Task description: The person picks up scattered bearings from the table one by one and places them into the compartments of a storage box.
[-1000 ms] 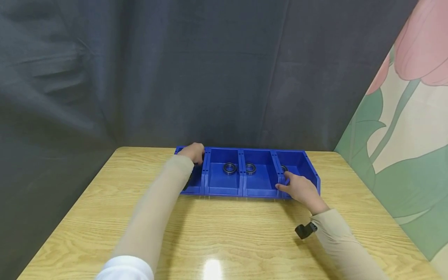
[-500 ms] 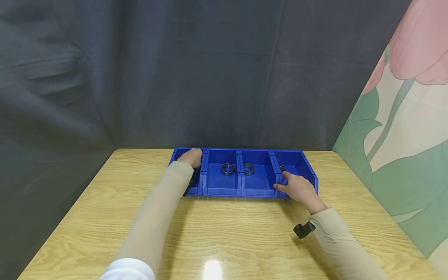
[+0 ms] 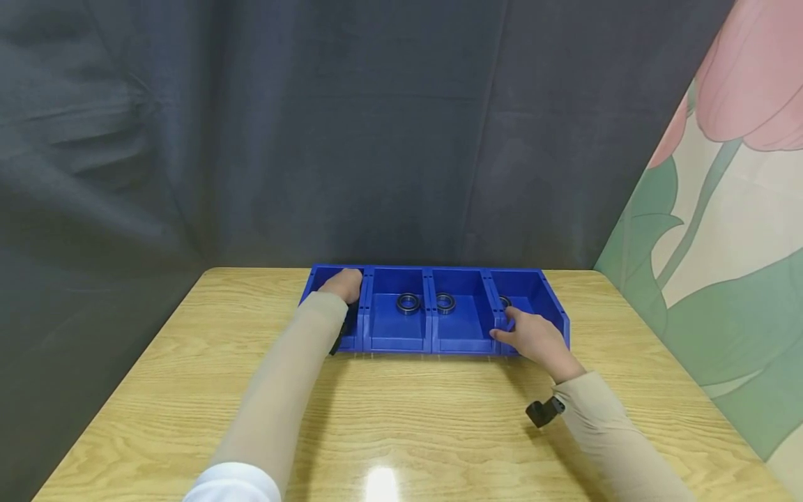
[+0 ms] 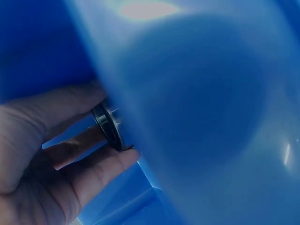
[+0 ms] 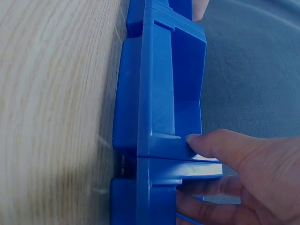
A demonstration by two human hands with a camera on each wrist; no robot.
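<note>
My left hand (image 3: 342, 285) reaches down into the leftmost compartment of a row of blue plastic bins (image 3: 401, 344). In the left wrist view its thumb and fingers pinch a dark-rimmed ball bearing (image 4: 107, 123) beside the bin wall, which hides part of the ring. My right hand (image 3: 538, 341) straddles the divider (image 5: 187, 169) between the two rightmost bins. Its thumb lies on one side and its fingers on the other, gripping the walls. One bearing (image 3: 408, 302) lies in the second bin, another (image 3: 445, 302) in the third. A further bearing (image 3: 505, 301) shows partly in the rightmost bin.
The bins stand near the back edge of a wood-grain table (image 3: 414, 418). A dark curtain (image 3: 376, 139) hangs behind, and a flower-patterned wall (image 3: 740, 279) rises on the right. A black wrist camera (image 3: 544, 411) sits below my right wrist.
My left hand has sunk a little deeper into the leftmost bin. My right hand stays at the divider. The whole head view has shifted slightly.
</note>
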